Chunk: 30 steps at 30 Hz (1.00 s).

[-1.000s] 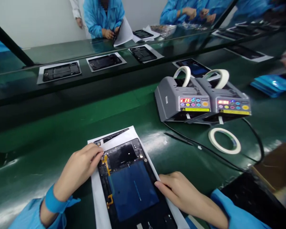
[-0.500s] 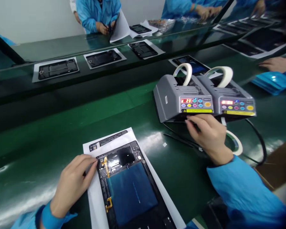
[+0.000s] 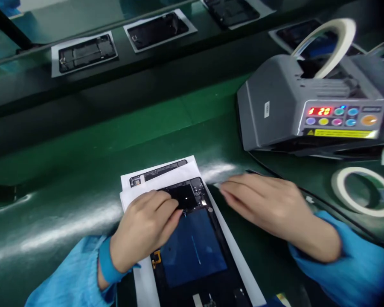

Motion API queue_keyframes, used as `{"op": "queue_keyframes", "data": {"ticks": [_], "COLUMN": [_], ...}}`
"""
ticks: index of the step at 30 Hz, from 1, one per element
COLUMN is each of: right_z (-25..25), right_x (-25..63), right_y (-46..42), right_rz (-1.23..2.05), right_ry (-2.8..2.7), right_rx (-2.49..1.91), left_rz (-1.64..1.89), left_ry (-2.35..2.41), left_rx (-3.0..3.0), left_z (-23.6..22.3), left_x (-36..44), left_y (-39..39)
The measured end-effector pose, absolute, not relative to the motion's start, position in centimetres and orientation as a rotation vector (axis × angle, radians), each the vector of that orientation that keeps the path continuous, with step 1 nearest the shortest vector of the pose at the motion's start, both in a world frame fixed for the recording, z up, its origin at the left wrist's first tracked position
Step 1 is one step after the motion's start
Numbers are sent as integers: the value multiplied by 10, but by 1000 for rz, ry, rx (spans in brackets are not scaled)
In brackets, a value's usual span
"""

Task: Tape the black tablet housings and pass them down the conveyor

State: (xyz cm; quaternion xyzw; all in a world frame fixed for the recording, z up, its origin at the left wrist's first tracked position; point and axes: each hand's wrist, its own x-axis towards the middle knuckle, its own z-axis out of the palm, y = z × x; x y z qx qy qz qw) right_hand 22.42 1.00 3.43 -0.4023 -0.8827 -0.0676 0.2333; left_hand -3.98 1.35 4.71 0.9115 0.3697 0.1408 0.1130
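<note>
An opened tablet (image 3: 208, 251) lies on white paper sheets (image 3: 145, 281), its dark blue battery panel (image 3: 192, 251) facing up. Over its upper left part is my left hand (image 3: 147, 226), thumb and fingers pinched together. Whatever may be between those fingertips is hidden. My right hand (image 3: 265, 209) is just right of the tablet's top corner, fingers closed together. A small whitish piece (image 3: 216, 186) shows at its fingertips; whether it is held or lies on the table, I cannot tell. Part of another dark tablet (image 3: 160, 172) shows under the top sheet.
A grey tape dispenser (image 3: 275, 102) with a lit red display stands at the right, carrying a white tape roll (image 3: 342, 38). Another tape roll (image 3: 365, 192) lies before it near a black cable (image 3: 272, 172). Several opened tablets on paper, including one (image 3: 88, 53), line the raised shelf (image 3: 73, 89).
My right hand has moved left from the dispenser's front to beside the tablet. My left hand has shifted right, from the tablet's left edge onto its upper part. The view has moved closer.
</note>
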Motion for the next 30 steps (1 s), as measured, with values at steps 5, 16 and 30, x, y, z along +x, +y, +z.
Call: {"op": "queue_keyframes", "data": {"ticks": [5,16,30], "right_z": [10,4,-3], "right_x": [195,209,216], "right_y": [21,7,11], "right_rz": [-50,133,277], "right_ry": [-2439,-2424,-2501], "right_rx": [-1116,-1074,-970], "left_rz": [191,369,417], "left_ry": [1132,1162,889], "left_rx": [2643,2558,2740], "left_z": [32,16,14], "left_x": [-9,4,-1], "left_y": [18,19,27]}}
